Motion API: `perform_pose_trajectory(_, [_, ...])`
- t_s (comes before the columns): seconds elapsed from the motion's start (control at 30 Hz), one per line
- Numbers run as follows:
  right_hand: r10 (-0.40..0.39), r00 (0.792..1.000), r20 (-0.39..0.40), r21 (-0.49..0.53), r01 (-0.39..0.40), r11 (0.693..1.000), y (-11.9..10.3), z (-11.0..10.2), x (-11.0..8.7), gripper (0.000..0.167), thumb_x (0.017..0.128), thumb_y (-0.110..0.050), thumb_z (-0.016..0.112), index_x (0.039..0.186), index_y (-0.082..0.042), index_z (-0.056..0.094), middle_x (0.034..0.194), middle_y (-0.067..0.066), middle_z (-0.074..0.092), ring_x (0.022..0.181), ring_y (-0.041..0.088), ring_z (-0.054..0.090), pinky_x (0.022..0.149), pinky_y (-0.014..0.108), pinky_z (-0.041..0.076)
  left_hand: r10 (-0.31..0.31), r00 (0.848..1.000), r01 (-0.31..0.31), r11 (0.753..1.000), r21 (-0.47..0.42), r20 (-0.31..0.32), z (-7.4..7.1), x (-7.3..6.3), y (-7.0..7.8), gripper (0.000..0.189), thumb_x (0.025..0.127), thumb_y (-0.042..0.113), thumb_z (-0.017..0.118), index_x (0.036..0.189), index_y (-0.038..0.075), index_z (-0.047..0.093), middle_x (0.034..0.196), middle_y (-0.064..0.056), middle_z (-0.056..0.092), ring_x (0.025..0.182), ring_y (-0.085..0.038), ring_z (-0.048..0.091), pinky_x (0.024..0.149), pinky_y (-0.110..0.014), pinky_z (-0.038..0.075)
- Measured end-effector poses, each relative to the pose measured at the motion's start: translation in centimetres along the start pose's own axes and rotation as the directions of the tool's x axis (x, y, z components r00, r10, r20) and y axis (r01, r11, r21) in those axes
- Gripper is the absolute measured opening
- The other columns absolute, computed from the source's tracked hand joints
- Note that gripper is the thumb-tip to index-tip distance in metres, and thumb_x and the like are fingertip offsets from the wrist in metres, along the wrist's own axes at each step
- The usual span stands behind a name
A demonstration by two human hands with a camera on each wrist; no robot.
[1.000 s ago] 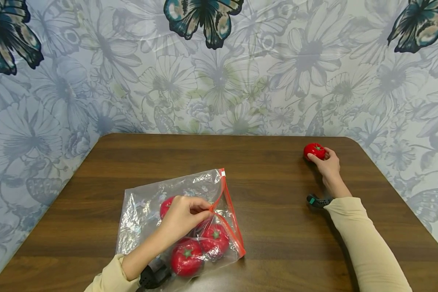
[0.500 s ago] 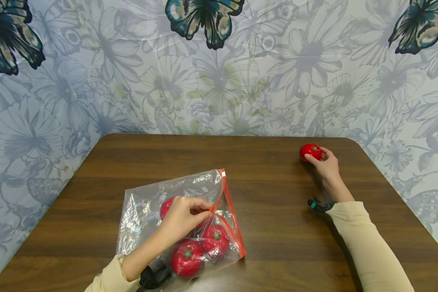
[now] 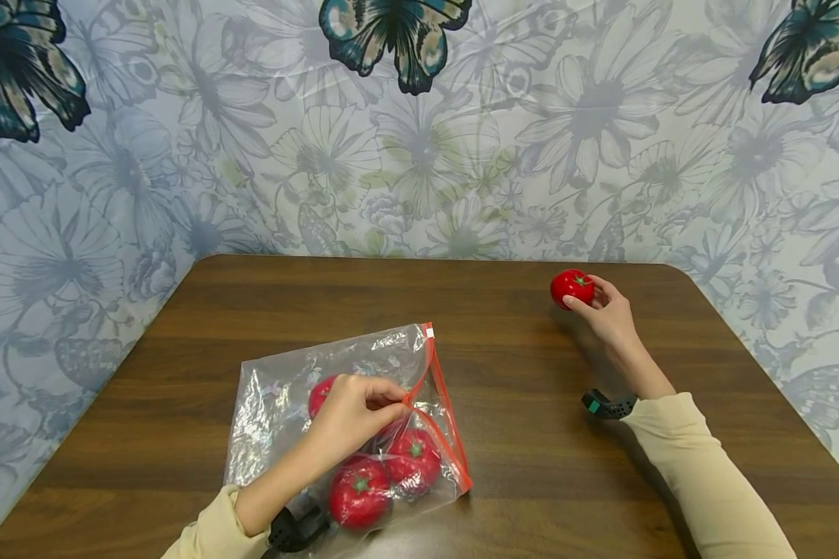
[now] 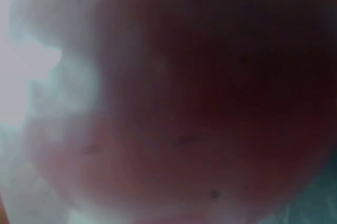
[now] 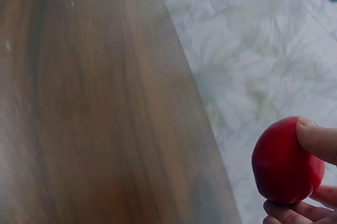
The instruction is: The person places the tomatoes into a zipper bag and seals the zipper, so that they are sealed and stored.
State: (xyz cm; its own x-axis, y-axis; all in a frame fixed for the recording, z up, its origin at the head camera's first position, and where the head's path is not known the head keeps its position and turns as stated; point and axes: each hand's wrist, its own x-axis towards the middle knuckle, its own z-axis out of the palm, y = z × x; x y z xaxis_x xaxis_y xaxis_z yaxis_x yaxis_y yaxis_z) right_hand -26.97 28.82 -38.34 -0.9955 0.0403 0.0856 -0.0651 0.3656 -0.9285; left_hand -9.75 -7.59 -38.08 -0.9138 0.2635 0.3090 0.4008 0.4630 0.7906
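My right hand (image 3: 610,314) grips a red tomato (image 3: 572,288) between thumb and fingers near the back right of the table. In the right wrist view the same tomato (image 5: 287,161) shows with the thumb on top and fingertips beneath. My left hand (image 3: 356,407) pinches the orange zip edge of a clear zip bag (image 3: 280,404), whose mouth faces right. Inside the bag lie several red tomatoes, among them a front one (image 3: 360,493) and one by the mouth (image 3: 414,462); the left hand partly covers others. The left wrist view is a dark reddish blur, pressed close to a rounded surface.
The brown wooden table (image 3: 517,435) has its far edge against a floral wall (image 3: 419,178) with butterfly figures. Black bands with camera units sit on both wrists, the right one (image 3: 608,404) above the table. The bag lies at the front, left of centre.
My right hand has moved left with the tomato and now seems slightly raised from the tabletop. The left hand and the bag stay in place.
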Motion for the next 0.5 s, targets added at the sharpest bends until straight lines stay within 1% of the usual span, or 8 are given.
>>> perform_pose_trajectory(0.13, [-0.018,0.999,0.041,0.012,0.017,1.000,-0.5,0.7,-0.7,0.074,0.090,-0.029,0.063,0.147,-0.002,0.024,0.143,0.024,0.032,0.127,0.039,0.035,0.103,0.047,0.031,0.002,1.000,-0.002,1.000,-0.001,0.001,0.0,0.0,-0.1,0.009,0.077,0.001,0.076,0.083,0.006,0.074,0.076,0.002,0.069,0.066,-0.004,0.064,0.059,-0.022,0.054])
perform_pose_trajectory(0.3, [-0.036,0.994,0.103,0.052,0.031,0.998,-1.5,1.7,-1.8,0.072,0.091,-0.025,0.063,0.147,-0.002,0.023,0.143,0.024,0.031,0.129,0.039,0.032,0.103,0.049,0.030,0.010,1.000,-0.010,1.000,-0.001,-0.003,0.0,0.0,-0.2,0.008,0.076,0.001,0.076,0.083,0.006,0.074,0.077,0.002,0.069,0.066,-0.004,0.064,0.059,-0.022,0.054])
perform_pose_trajectory(0.5, [-0.058,0.985,0.164,0.069,0.047,0.996,-2.5,2.7,-3.2,0.071,0.090,-0.023,0.065,0.146,-0.003,0.026,0.144,0.022,0.032,0.129,0.036,0.033,0.102,0.047,0.032,0.014,1.000,-0.015,1.000,-0.008,-0.004,0.1,0.1,-0.3,0.008,0.076,0.001,0.076,0.083,0.006,0.074,0.077,0.002,0.070,0.065,-0.004,0.064,0.059,-0.022,0.054])
